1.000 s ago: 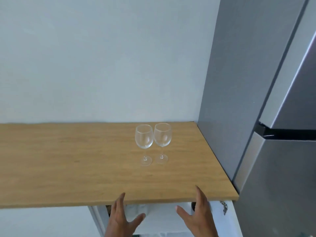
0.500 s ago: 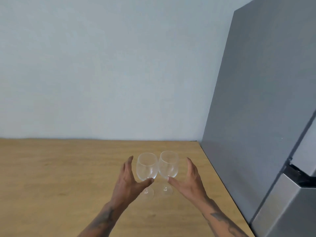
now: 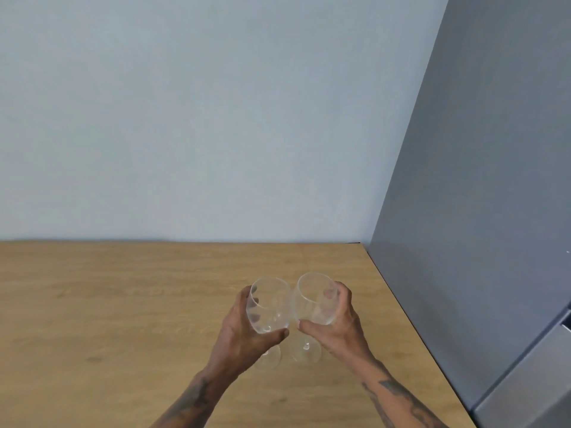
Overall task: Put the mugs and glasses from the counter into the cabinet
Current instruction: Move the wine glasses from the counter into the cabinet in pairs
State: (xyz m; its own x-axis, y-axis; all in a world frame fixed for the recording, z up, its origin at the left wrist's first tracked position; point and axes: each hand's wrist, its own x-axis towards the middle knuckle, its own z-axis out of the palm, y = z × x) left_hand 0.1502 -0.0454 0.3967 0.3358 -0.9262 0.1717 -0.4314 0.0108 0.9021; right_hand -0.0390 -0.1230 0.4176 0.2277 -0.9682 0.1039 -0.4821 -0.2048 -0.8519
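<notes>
Your left hand [image 3: 244,335] wraps the bowl of the left wine glass [image 3: 268,307], and your right hand [image 3: 335,322] wraps the right wine glass [image 3: 313,299]. Both grips are closed on the bowls, not the thin stems, probably for steadiness. The feet stay just under your grips, near the tabletop [image 3: 123,304].

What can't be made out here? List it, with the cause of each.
Head view, the only one:
- The cabinet: out of frame, so nothing shows of where it is or whether it is open.
- Whether the glasses' feet rest on the counter: clear glass against wood, and the left hand covers part of the left glass.
- Stem of the right glass: partly behind the right hand.
- The grey appliance: cut off by the right edge.
</notes>
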